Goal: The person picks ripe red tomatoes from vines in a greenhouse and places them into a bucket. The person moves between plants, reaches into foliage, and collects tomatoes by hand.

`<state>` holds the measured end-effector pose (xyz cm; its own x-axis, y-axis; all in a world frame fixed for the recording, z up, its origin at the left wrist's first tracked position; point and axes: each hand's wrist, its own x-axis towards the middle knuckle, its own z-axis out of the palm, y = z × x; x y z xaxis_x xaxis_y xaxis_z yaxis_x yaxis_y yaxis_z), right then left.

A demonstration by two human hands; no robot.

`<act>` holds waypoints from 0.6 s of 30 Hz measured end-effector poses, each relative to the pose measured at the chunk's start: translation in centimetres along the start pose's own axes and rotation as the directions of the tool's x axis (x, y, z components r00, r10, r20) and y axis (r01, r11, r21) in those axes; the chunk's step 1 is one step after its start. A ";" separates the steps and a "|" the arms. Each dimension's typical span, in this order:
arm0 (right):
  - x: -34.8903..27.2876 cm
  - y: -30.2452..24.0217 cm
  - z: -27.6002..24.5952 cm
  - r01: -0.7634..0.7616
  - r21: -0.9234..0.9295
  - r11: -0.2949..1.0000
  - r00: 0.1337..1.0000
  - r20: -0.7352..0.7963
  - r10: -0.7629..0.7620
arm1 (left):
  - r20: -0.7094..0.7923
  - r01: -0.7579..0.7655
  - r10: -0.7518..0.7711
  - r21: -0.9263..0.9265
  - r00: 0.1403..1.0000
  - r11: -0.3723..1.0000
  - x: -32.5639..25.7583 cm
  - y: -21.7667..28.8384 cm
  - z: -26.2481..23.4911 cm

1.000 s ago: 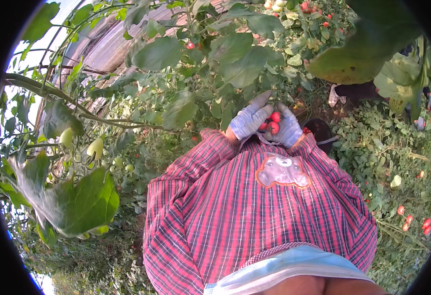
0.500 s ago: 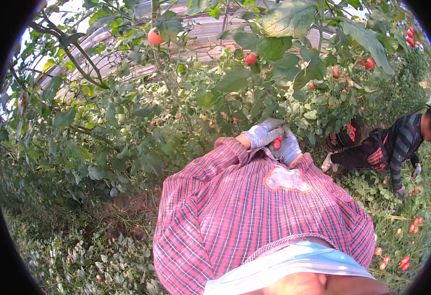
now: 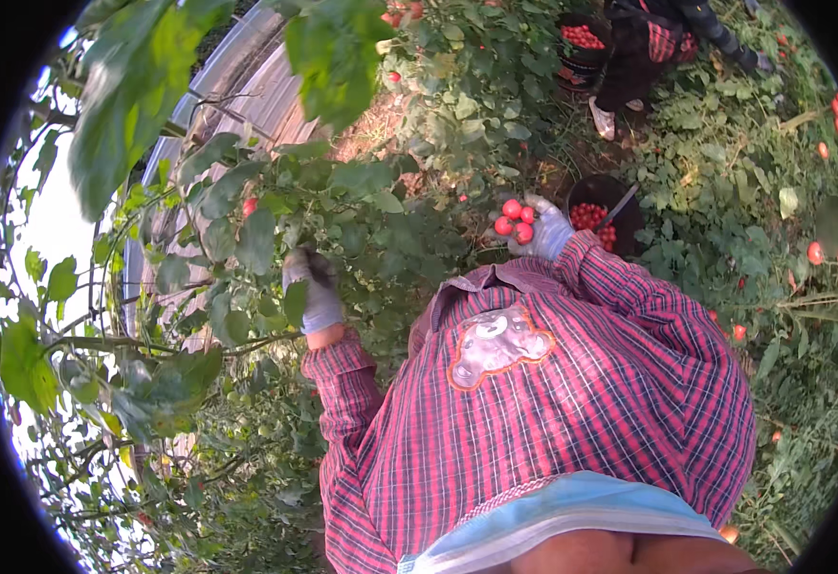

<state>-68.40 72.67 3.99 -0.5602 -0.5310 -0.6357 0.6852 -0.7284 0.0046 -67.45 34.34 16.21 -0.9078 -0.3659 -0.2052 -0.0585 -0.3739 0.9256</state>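
Observation:
My right hand [image 3: 551, 232], in a pale glove, holds several red cherry tomatoes [image 3: 515, 224] in its curled fingers, out in front of my chest. Just to its right stands a dark bucket [image 3: 620, 187] with many small red tomatoes in it. My left hand [image 3: 318, 295], gloved too with dark-stained fingertips, is raised among the leafy tomato stems on the left. Leaves and shadow partly cover its fingers, so whether it grips a stem cannot be made out. A red tomato [image 3: 250, 207] hangs on the plant beyond that hand.
Large leaves [image 3: 338, 57] hang close at the upper left, before a plastic-sheet wall [image 3: 275, 96]. At the top right a co-worker's leg [image 3: 620, 81] is beside another bucket of tomatoes [image 3: 582, 38]. Loose tomatoes [image 3: 815, 253] lie among plants on the right.
My hands have parted: the left went out to the left into the leaves, the right keeps the tomatoes. The view has turned right, bringing the near bucket into sight.

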 end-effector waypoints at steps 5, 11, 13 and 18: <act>-0.2 1.7 -10.1 0.293 0.296 0.909 0.916 -0.360 -0.178 | -0.264 -0.209 0.252 0.182 0.931 0.961 3.9 1.5 -1.3; -2.6 0.5 -15.7 0.558 0.340 0.757 0.766 -0.561 -0.313 | -0.236 -0.268 0.273 0.053 0.933 0.962 7.4 2.5 -3.6; -3.3 -1.1 -16.8 0.642 0.298 0.706 0.695 -0.616 -0.372 | -0.261 -0.227 0.224 0.019 0.939 0.974 7.5 2.6 -3.9; -5.7 -6.8 -23.7 0.779 0.283 0.559 0.593 -0.622 -0.512 | -0.271 -0.227 0.229 0.036 0.935 0.973 6.0 2.5 -2.6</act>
<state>-58.84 90.93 -10.65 -0.3935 0.3269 -0.8593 -0.1849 -0.9437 -0.2743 -71.98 28.98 16.48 -0.7496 -0.6585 -0.0665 0.1345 -0.2500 0.9589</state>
